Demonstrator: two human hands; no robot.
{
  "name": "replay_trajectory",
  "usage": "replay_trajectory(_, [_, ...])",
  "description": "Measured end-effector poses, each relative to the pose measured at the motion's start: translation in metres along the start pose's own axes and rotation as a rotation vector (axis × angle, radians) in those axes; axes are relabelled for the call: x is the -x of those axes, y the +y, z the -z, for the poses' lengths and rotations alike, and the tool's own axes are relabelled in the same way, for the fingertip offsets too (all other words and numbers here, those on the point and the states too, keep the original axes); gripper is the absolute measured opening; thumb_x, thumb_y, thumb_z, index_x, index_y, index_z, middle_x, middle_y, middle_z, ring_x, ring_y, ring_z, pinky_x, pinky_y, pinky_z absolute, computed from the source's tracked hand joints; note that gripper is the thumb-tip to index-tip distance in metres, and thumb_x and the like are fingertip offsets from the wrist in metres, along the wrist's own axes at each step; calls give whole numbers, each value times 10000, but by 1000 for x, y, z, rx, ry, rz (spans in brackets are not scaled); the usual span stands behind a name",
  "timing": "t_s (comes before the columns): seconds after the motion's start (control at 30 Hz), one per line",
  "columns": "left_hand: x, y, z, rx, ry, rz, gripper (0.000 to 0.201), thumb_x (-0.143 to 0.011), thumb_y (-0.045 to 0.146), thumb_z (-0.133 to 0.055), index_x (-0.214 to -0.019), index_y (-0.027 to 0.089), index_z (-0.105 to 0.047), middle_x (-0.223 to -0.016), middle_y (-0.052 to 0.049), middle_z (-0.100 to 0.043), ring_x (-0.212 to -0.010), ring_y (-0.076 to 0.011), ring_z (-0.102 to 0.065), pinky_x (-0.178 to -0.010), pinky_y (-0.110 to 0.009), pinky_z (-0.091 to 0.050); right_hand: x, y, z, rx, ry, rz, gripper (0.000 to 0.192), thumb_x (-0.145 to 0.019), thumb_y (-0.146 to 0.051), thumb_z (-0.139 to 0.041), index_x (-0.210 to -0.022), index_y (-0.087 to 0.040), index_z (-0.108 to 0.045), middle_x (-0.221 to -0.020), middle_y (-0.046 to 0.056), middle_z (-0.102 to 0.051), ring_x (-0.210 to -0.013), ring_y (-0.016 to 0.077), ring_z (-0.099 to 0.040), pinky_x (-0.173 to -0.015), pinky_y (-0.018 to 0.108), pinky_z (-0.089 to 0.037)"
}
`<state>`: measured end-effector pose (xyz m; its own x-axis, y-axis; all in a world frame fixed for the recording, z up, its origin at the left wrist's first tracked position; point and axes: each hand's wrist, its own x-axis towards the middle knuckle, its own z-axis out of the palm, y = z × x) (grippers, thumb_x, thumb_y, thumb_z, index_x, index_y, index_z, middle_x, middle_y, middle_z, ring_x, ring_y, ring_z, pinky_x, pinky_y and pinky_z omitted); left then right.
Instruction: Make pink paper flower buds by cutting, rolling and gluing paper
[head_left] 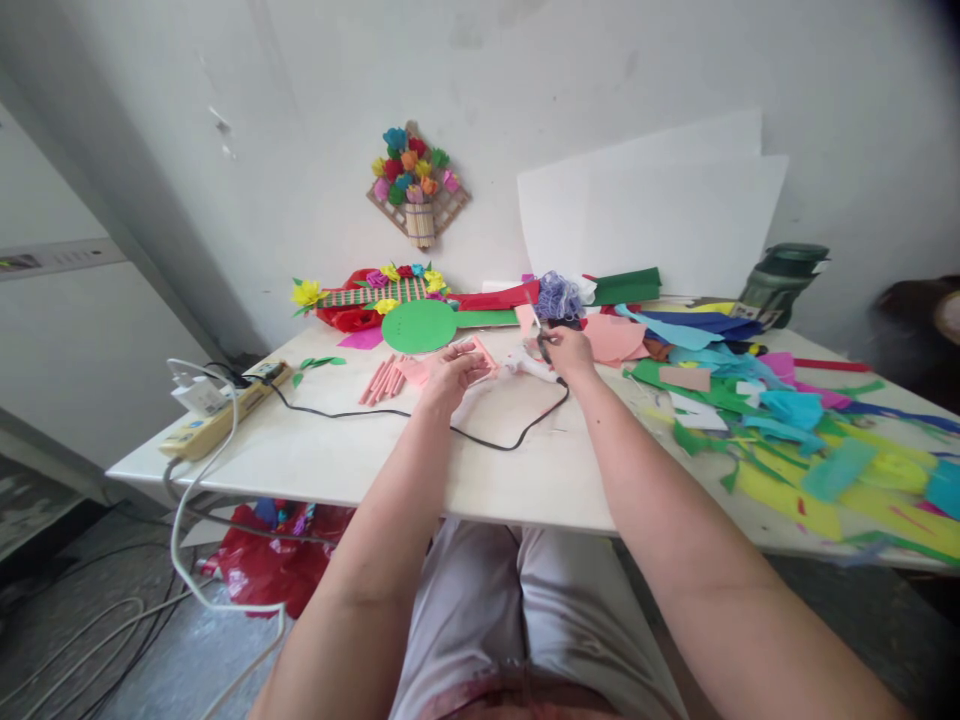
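In the head view my left hand point(451, 378) is closed with its fingertips on a thin pink paper roll point(484, 352). My right hand point(568, 352) grips dark-handled scissors point(543, 346), their blades pointing up and away from me. A small pink paper piece point(527, 321) is at the blades; whether they cut into it I cannot tell. Between the hands a white glue gun point(531, 364) lies on the table, its black cord point(517, 446) looping toward me. Several pink rolls point(384, 380) lie left of my left hand. A green paper disc point(418, 326) is behind it.
Coloured paper scraps point(787, 420) cover the table's right side, with a dark green bottle point(782, 285) behind. A power strip point(225, 410) with plugs and cables sits at the left edge. Flower-decorated latticework point(375, 295) and purple shredded strands point(559, 296) lie at the back.
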<state>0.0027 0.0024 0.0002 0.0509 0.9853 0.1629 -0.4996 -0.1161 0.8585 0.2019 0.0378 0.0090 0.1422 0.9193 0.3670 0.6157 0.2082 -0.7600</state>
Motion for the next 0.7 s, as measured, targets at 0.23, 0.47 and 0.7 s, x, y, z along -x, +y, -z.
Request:
replay_trajectory(0.23, [-4, -3, 6, -11, -5, -35, 323, -574, 136, -726, -858, 137, -573, -672, -1, -638, -597, -106, -612, -661, -288, -519, -4, 17, 28, 608, 18, -229, 371, -706, -353, -642, -1016, -152, -684, -1001, 169, -664, -951, 271, -619, -750, 334, -464])
replay_trajectory(0.47, [-6, -4, 10, -4, -3, -44, 375, -559, 149, -744, -890, 144, -569, -680, 8, -632, -559, -87, -585, -620, -270, -510, -5, 15, 25, 692, -42, -275, 371, -696, -197, -626, -1052, -96, -664, -1055, 211, -639, -1018, 310, -591, -778, 366, -468])
replay_trajectory(0.7, [-3, -2, 4, -58, 37, -75, 415, -522, 216, -775, -878, 155, -569, -703, 14, -624, -509, -49, -520, -500, -200, -416, 11, -18, 8, 158, -66, 120, 299, -830, -365, -500, -940, -173, -702, -927, 96, -704, -882, 214, -634, -745, 305, -473])
